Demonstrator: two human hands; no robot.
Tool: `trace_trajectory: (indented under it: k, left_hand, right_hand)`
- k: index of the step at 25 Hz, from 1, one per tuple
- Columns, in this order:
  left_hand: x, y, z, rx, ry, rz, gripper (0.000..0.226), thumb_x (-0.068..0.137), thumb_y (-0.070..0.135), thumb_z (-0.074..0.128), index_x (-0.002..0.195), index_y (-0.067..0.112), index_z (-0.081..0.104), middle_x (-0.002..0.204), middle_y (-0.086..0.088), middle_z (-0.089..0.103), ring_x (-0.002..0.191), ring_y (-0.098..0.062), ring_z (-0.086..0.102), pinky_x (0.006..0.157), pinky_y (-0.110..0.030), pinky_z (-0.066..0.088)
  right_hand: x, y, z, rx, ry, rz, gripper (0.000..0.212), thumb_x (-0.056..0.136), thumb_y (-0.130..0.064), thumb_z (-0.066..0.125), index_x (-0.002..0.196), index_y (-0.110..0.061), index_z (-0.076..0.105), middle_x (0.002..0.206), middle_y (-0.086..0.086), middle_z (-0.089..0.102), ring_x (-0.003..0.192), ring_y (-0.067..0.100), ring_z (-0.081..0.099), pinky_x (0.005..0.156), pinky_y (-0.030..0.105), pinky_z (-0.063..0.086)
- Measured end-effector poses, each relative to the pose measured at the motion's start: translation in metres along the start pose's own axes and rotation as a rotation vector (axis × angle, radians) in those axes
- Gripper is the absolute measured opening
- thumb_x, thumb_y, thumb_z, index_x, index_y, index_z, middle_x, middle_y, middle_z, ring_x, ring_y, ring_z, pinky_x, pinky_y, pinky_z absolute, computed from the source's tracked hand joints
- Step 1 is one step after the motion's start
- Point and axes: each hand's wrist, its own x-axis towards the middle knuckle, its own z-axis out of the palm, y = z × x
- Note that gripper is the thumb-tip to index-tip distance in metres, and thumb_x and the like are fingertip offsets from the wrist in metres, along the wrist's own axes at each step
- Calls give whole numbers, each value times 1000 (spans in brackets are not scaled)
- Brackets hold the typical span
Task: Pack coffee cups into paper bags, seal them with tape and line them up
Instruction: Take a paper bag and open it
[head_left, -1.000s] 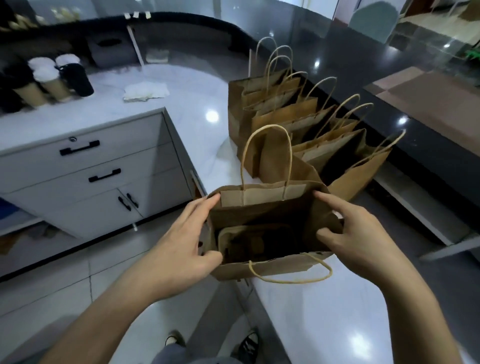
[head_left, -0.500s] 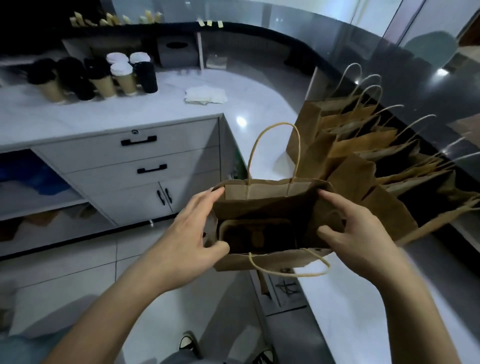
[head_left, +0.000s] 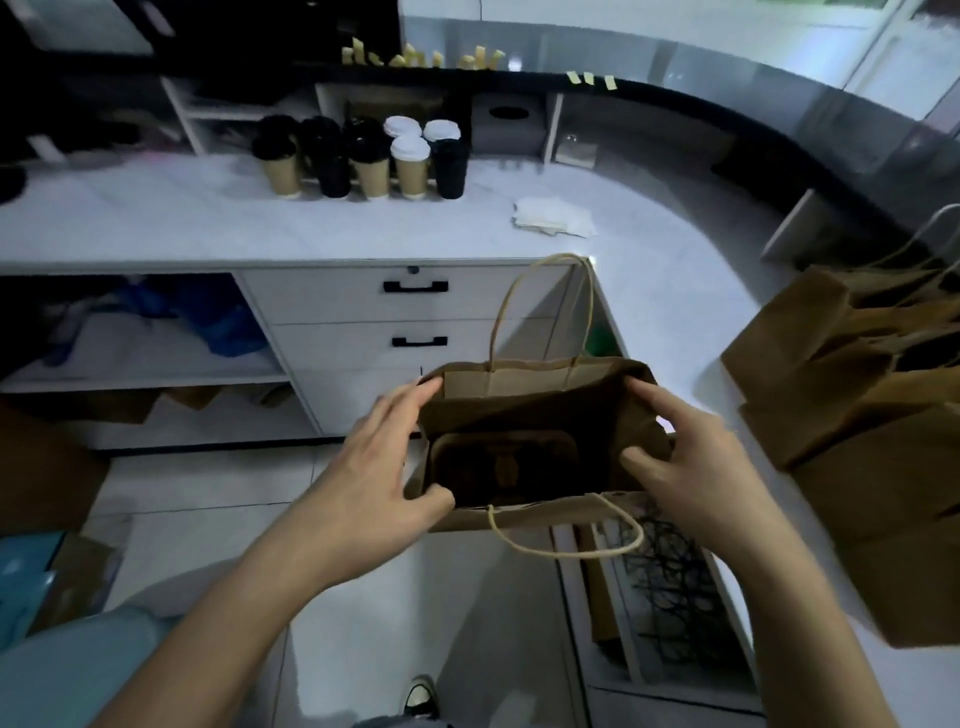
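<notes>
I hold an open brown paper bag (head_left: 524, 382) in the air between both hands, its mouth facing me. My left hand (head_left: 371, 470) grips the bag's left side, thumb over the near rim. My right hand (head_left: 691, 462) pinches the right side wall. Inside, at the bottom, lies a brown cup carrier (head_left: 501, 460). Several lidded coffee cups (head_left: 371, 156), some kraft and some black, stand together on the white counter (head_left: 156, 218) far ahead. More brown paper bags (head_left: 852, 395) stand in a row on the counter at the right edge.
A white drawer cabinet (head_left: 410, 317) with black handles sits below the counter, open shelves to its left. White napkins (head_left: 553, 215) lie on the counter. A grey tissue box (head_left: 506, 127) stands behind the cups. My shoe (head_left: 421, 696) shows on the tiled floor.
My view has swung left: the row of bags has slid to the right edge and the cups have moved toward the centre. Both hands keep the same hold on the open bag.
</notes>
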Motion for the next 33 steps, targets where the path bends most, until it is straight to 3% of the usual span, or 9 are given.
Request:
trace_trajectory:
  k: [4, 8, 12, 16, 20, 24, 28, 33]
  left_hand:
    - [-12, -36, -37, -21, 49, -71, 94, 84, 33, 69, 154, 52, 8, 155, 35, 11, 143, 3, 19, 118, -38, 30]
    - [-22, -68, -64, -54, 107, -154, 96, 84, 30, 70, 153, 54, 7, 160, 32, 8, 147, -1, 16, 119, -43, 30]
    - [-27, -89, -80, -78, 171, -195, 95, 84, 32, 69, 152, 54, 7, 157, 36, 8, 141, 4, 19, 113, -34, 29]
    - [-23, -106, -93, -46, 220, -245, 96, 84, 33, 68, 152, 54, 4, 156, 36, 5, 141, 6, 16, 115, -32, 27]
    - [-3, -119, -110, -48, 263, -289, 97, 84, 32, 68, 152, 55, 3, 158, 35, 4, 143, 8, 14, 115, -31, 25]
    - [28, -128, -134, -44, 293, -315, 97, 85, 30, 68, 149, 61, 2, 148, 48, 3, 132, 24, 14, 111, -26, 24]
    - [66, -135, -152, -13, 300, -339, 99, 85, 31, 68, 151, 57, -1, 158, 37, 2, 146, 5, 12, 116, -31, 23]
    - [105, -148, -164, -29, 321, -365, 99, 84, 31, 67, 151, 58, 0, 160, 35, 2, 148, 4, 10, 118, -33, 22]
  right_hand:
    - [21, -41, 39, -5, -48, -64, 71, 88, -13, 70, 150, -39, 48, 104, -19, 64, 83, -12, 58, 63, -5, 40]
    - [42, -79, 70, 14, -151, -131, 71, 92, -15, 67, 152, -42, 42, 122, -16, 64, 104, -3, 63, 81, 10, 52]
    - [67, -108, 91, 12, -238, -181, 68, 95, -15, 65, 152, -42, 41, 111, -25, 61, 85, -4, 67, 61, 12, 53]
    - [98, -134, 114, -6, -267, -224, 67, 95, -16, 66, 153, -40, 42, 115, -13, 64, 89, 5, 68, 81, 30, 61]
    - [140, -154, 137, -25, -324, -257, 65, 95, -16, 64, 151, -42, 43, 104, -19, 64, 76, 3, 68, 66, 20, 57]
    - [188, -174, 153, -24, -374, -283, 65, 95, -17, 63, 150, -44, 42, 107, -8, 70, 75, 11, 69, 72, 37, 61]
    - [236, -188, 162, -22, -399, -293, 65, 96, -19, 61, 151, -47, 39, 110, -5, 69, 63, 7, 65, 53, 17, 45]
    - [282, -202, 172, -4, -410, -307, 65, 95, -18, 61, 151, -44, 42, 110, -11, 67, 81, 5, 66, 74, 27, 53]
